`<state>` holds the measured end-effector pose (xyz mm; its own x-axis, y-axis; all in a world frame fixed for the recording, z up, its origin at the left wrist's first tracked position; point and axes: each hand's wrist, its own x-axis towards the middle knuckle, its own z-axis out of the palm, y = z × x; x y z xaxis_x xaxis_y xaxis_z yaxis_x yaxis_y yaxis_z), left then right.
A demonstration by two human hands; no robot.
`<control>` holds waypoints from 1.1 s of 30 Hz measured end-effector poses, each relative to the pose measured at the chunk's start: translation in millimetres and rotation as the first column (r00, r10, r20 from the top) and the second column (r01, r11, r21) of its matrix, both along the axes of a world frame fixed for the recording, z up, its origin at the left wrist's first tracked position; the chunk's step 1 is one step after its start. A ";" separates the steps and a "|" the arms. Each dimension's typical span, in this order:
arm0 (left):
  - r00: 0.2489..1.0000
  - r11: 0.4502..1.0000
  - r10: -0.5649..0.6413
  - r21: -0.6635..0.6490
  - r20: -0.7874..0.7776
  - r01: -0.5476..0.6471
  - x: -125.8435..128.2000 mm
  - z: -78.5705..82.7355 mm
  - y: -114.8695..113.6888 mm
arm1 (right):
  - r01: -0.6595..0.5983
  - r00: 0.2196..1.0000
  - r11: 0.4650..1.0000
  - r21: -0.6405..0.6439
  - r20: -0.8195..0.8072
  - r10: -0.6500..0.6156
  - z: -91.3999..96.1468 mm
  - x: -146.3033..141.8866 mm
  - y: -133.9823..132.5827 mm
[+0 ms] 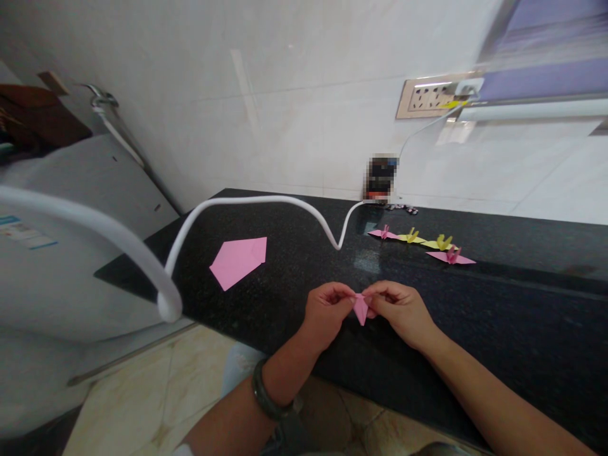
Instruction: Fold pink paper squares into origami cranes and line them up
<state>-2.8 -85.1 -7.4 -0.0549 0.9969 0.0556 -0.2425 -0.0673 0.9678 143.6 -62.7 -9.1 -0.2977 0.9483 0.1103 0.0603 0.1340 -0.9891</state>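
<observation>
My left hand (324, 311) and my right hand (398, 309) meet over the front part of a black counter (522, 316). Both pinch a small folded pink paper piece (360, 308) between fingertips; its point hangs down. A dark bangle sits on my left wrist. A flat pink paper sheet (237, 260) with a pointed fold lies on the counter to the left of my hands. Further back lies a row of finished paper cranes, pink (384, 233), yellow (412, 237), yellow (443, 242) and pink (451, 256).
A thick white cable (266, 201) loops across the counter and off its left edge to the camera. A blurred-out small object (380, 178) stands at the wall, wired to a socket plate (432, 97). A white appliance (71, 209) stands left; tiled floor below.
</observation>
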 end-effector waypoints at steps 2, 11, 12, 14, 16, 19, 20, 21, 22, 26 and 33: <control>0.999 1.000 -0.026 -0.010 0.023 0.026 -0.3 -0.9 0.6 | 0.006 1.000 1.000 0.014 0.011 -0.006 -0.1 0.7 0.6; 0.994 0.994 -0.080 -0.083 -0.074 0.074 0.6 0.2 1.6 | -0.002 0.992 0.941 0.338 0.119 -0.040 4.2 5.2 1.8; 0.993 0.995 -0.082 -0.069 -0.086 0.076 0.2 -0.3 1.6 | -0.005 0.992 0.936 0.352 0.123 -0.041 4.7 5.1 1.2; 0.993 0.996 -0.074 -0.052 -0.097 0.069 -0.9 -2.0 1.5 | 0.009 0.993 0.949 0.316 0.107 -0.045 5.0 4.3 0.0; 0.993 0.998 -0.058 -0.034 -0.104 0.055 -1.6 -3.8 1.5 | 0.022 0.996 0.974 0.224 0.079 -0.040 4.3 3.1 -0.8; 0.989 0.998 -0.048 0.027 -0.142 0.053 -1.5 -5.8 0.8 | -0.015 0.993 0.984 0.178 0.120 -0.007 3.3 1.5 -0.4; 0.985 0.997 -0.043 0.051 -0.164 0.052 -1.2 -6.1 0.4 | -0.033 0.988 0.980 0.196 0.153 0.003 3.2 1.2 -0.1; 0.981 0.996 -0.032 0.072 -0.189 0.046 -0.8 -6.2 0.0 | -0.048 0.983 0.975 0.218 0.185 0.007 3.4 1.1 0.2; 0.977 0.995 -0.017 0.088 -0.214 0.037 -0.5 -6.2 -0.5 | -0.060 0.978 0.970 0.235 0.210 0.010 3.8 1.0 0.5; 0.959 0.993 0.023 0.121 -0.283 0.012 0.1 -4.6 -1.8 | -0.077 0.966 0.963 0.257 0.257 0.009 5.1 0.6 0.4; 0.956 0.993 -0.007 0.115 -0.292 0.042 -1.4 -4.8 -1.6 | -0.093 0.966 0.966 0.240 0.256 0.029 9.3 -1.4 -4.1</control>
